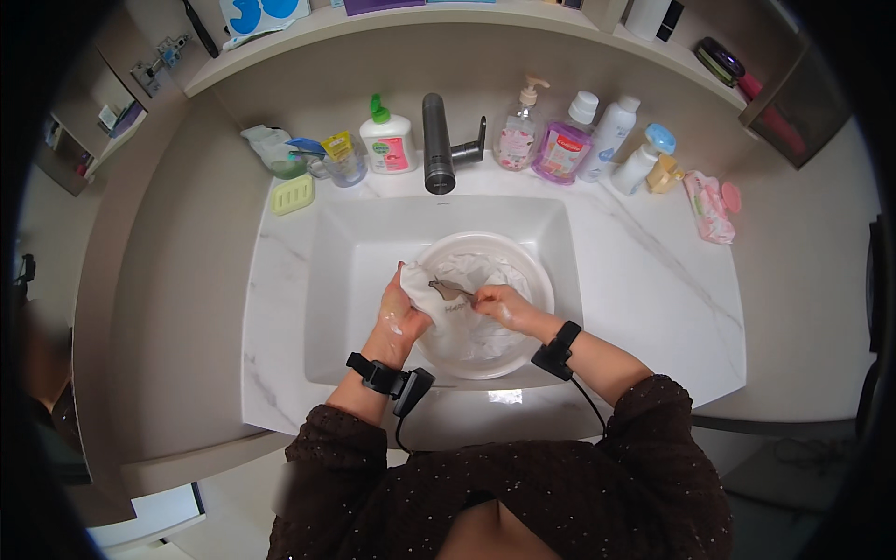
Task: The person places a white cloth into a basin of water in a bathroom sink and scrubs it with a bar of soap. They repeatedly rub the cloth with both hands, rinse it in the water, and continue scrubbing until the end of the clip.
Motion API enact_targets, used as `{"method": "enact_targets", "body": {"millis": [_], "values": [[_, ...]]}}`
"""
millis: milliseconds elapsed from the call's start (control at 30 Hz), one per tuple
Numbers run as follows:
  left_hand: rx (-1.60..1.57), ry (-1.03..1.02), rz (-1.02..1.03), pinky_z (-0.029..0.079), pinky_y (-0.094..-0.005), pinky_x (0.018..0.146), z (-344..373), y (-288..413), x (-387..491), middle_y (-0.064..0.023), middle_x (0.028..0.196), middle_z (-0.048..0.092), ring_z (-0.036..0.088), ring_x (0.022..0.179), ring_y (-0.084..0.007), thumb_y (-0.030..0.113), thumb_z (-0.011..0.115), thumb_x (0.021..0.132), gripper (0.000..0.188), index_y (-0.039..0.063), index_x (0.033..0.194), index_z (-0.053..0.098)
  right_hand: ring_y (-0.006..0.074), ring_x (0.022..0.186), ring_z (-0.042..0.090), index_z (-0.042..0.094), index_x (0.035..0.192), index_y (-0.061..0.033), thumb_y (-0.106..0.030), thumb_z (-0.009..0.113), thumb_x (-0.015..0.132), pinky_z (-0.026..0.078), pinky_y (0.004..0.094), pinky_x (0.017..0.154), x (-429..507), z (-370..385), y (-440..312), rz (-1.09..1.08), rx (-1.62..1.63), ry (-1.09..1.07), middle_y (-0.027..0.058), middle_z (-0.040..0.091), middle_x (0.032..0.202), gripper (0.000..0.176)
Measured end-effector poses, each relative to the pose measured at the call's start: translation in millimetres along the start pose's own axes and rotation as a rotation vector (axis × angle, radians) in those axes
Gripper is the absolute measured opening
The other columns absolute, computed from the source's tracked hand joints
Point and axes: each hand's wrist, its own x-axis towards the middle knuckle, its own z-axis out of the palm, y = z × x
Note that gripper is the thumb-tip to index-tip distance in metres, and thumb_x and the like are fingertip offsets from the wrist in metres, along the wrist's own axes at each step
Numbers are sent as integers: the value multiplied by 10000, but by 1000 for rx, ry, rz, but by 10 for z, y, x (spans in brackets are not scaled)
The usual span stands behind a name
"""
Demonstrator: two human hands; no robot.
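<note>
A wet white cloth garment (448, 332) with a grey-brown animal print and lettering is stretched between my hands. My left hand (402, 304) holds its left edge, with some suds on the palm and wrist. With bent fingers my right hand (502, 306) pinches the fabric beside the print. Below lies a pale round plastic basin (544, 290) holding more of the white cloth in water. The basin stands in a white rectangular sink (336, 308), towards its right side. Parts of the garment under my right hand are hidden.
Behind the sink rises a dark faucet (437, 143). A Dettol bottle (389, 143), a green soap dish (292, 195) and cups (344, 164) stand left of it. On the right are a pump bottle (516, 136), Colgate mouthwash (562, 148) and several other bottles. A shelf (420, 19) overhangs the back.
</note>
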Motion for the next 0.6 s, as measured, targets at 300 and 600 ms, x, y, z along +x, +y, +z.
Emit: {"method": "enact_targets", "body": {"millis": [300, 600], "values": [[1554, 335, 616, 360, -445, 969, -482, -13, -128, -185, 1213, 401, 394, 1130, -358, 258, 656, 765, 592, 12, 1247, 416, 74, 615, 389, 528, 792, -97, -207, 519, 817, 325, 226, 565, -37, -128, -249, 28, 588, 267, -44, 443, 709, 112], [1843, -81, 657, 428, -278, 794, -425, -73, -59, -46, 890, 619, 564, 793, -177, 131, 642, 784, 214, 83, 991, 619, 138, 833, 531, 528, 950, -70, -134, 554, 827, 434, 275, 764, 0, 17, -563, -36, 869, 142, 19, 543, 915, 141]]}}
